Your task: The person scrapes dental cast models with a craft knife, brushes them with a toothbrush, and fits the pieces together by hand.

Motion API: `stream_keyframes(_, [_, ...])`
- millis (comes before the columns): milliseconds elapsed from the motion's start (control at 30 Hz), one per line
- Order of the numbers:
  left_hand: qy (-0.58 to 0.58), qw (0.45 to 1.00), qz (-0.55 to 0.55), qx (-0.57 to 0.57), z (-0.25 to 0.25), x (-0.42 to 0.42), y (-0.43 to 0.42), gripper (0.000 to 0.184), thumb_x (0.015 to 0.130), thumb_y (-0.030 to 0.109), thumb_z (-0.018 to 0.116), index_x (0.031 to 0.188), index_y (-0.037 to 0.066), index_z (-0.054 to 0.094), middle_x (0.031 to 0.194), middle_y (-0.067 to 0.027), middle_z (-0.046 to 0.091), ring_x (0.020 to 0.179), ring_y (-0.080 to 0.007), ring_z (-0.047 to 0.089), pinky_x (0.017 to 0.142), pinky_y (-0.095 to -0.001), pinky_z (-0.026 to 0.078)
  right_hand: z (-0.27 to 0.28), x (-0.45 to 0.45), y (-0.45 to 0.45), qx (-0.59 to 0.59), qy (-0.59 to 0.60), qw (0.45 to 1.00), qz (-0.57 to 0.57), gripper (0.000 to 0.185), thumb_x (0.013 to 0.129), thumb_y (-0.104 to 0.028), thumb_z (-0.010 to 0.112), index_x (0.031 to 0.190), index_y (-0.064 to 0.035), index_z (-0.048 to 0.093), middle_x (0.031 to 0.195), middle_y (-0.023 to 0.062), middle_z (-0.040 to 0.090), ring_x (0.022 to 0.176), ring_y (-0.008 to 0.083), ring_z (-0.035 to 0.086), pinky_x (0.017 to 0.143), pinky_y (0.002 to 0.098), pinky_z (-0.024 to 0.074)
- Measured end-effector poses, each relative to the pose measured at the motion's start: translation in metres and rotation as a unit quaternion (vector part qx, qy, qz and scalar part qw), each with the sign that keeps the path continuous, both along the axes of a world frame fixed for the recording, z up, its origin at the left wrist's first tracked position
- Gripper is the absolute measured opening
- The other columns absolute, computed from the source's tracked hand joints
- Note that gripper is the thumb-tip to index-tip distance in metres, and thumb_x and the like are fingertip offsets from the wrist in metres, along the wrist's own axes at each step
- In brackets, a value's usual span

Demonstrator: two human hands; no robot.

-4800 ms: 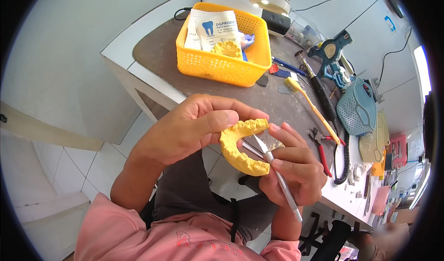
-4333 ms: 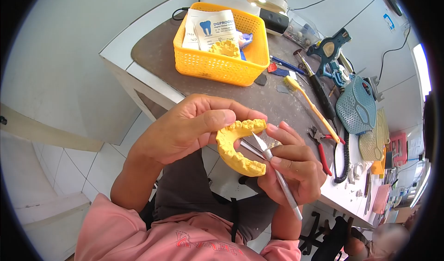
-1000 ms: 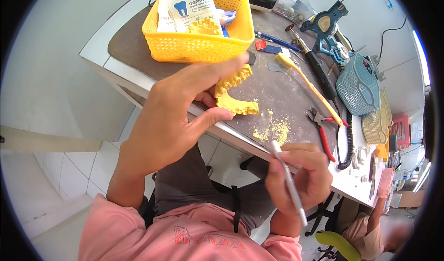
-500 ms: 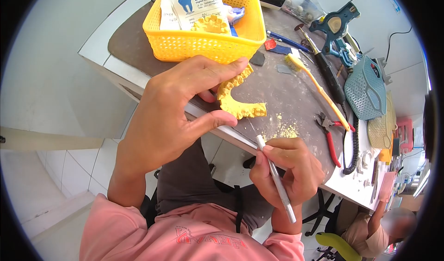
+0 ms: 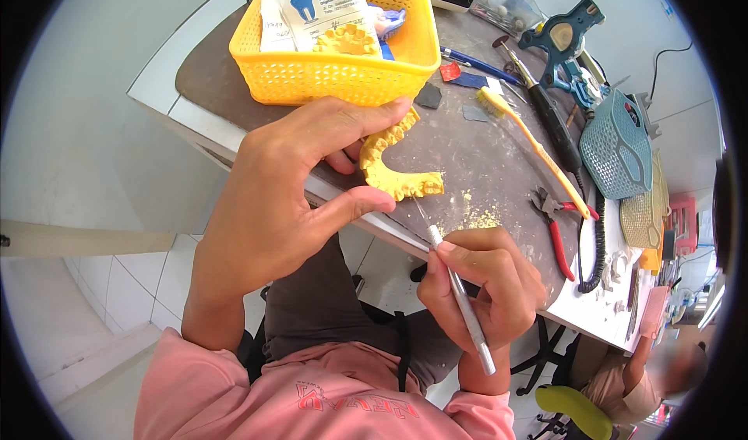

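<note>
My left hand grips a yellow horseshoe-shaped dental model between thumb and fingers, its row of teeth showing. My right hand holds a slim silver craft knife like a pen, with the fingers closed around the handle. The thin blade points up and left, its tip at or very close to the model's lower edge beside my left thumb. Yellow shavings lie on the dark mat just beyond the knife.
A yellow basket with papers and another model stands behind my left hand. To the right lie a toothbrush, red-handled pliers, a black handpiece and a teal basket. Another person sits at lower right.
The model and my left hand have shifted slightly left in view, along with the basket. The knife has moved slightly up and left, its tip closer to the model.
</note>
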State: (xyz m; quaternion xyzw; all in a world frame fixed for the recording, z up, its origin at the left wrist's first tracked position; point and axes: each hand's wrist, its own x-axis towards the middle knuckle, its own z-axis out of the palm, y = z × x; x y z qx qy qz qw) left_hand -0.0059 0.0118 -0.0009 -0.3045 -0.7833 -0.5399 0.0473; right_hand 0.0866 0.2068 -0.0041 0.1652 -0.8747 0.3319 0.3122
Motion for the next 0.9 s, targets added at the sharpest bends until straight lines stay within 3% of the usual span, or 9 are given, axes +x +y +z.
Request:
stream_keyframes(300, [-0.028, 1.000, -0.005, -0.003, 0.0001, -0.0019, -0.0004, 0.067, 0.070, 0.014, 0.088, 0.131, 0.002, 0.065, 0.104, -0.0060, 0.067, 0.083, -0.0132, 0.055, 0.074, -0.0260, 0.048, -0.0054, -0.0008, 0.0015, 0.045, 0.028, 0.999, 0.007, 0.027, 0.065, 0.005, 0.080, 0.087, -0.0030, 0.067, 0.075, 0.0100, 0.067, 0.057, 0.0206, 0.064, 0.050, 0.0281, 0.0507])
stream_keyframes(400, [-0.064, 0.997, -0.009, 0.029, -0.0010, -0.0016, -0.0005, 0.068, 0.069, 0.013, 0.089, 0.131, 0.000, 0.064, 0.111, -0.0059, 0.068, 0.088, -0.0126, 0.058, 0.078, -0.0255, 0.050, -0.0070, 0.0027, -0.0012, -0.004, 0.052, 0.999, -0.015, 0.026, 0.068, 0.004, 0.081, 0.088, -0.0029, 0.066, 0.075, 0.0097, 0.068, 0.057, 0.0199, 0.064, 0.049, 0.0277, 0.0505])
stream_keyframes(467, [-0.071, 0.997, -0.014, 0.029, -0.0008, -0.0020, -0.0020, 0.068, 0.068, 0.012, 0.089, 0.130, -0.001, 0.063, 0.115, -0.0063, 0.068, 0.091, -0.0125, 0.059, 0.080, -0.0255, 0.050, -0.0015, 0.0047, -0.0005, -0.040, 0.010, 0.999, -0.004, 0.017, 0.073, 0.004, 0.076, 0.085, -0.0013, 0.065, 0.075, 0.0142, 0.070, 0.059, 0.0185, 0.068, 0.052, 0.0252, 0.0506])
stream_keyframes(600, [-0.065, 0.997, -0.024, 0.021, 0.0000, -0.0031, -0.0036, 0.070, 0.067, 0.012, 0.091, 0.129, -0.001, 0.061, 0.121, -0.0074, 0.068, 0.095, -0.0125, 0.061, 0.082, -0.0256, 0.051, -0.0021, 0.0029, 0.0001, -0.032, 0.006, 0.999, 0.011, 0.017, 0.073, 0.004, 0.077, 0.085, -0.0006, 0.065, 0.075, 0.0141, 0.070, 0.059, 0.0181, 0.067, 0.052, 0.0254, 0.0505])
stream_keyframes(667, [-0.065, 0.997, -0.024, 0.021, -0.0006, -0.0034, -0.0038, 0.071, 0.066, 0.012, 0.091, 0.129, -0.001, 0.061, 0.122, -0.0073, 0.068, 0.095, -0.0125, 0.061, 0.082, -0.0256, 0.051, -0.0030, 0.0024, -0.0005, -0.032, -0.002, 0.999, 0.005, 0.025, 0.070, 0.004, 0.081, 0.087, -0.0048, 0.064, 0.076, 0.0101, 0.069, 0.057, 0.0184, 0.066, 0.049, 0.0265, 0.0507])
stream_keyframes(900, [-0.063, 0.997, -0.022, 0.025, -0.0021, -0.0047, -0.0048, 0.075, 0.063, 0.015, 0.094, 0.129, 0.000, 0.062, 0.117, -0.0065, 0.068, 0.092, -0.0121, 0.061, 0.080, -0.0249, 0.052, -0.0047, 0.0035, -0.0016, -0.049, 0.008, 0.999, -0.009, 0.026, 0.070, 0.005, 0.081, 0.088, -0.0049, 0.065, 0.077, 0.0100, 0.069, 0.058, 0.0186, 0.066, 0.050, 0.0264, 0.0511])
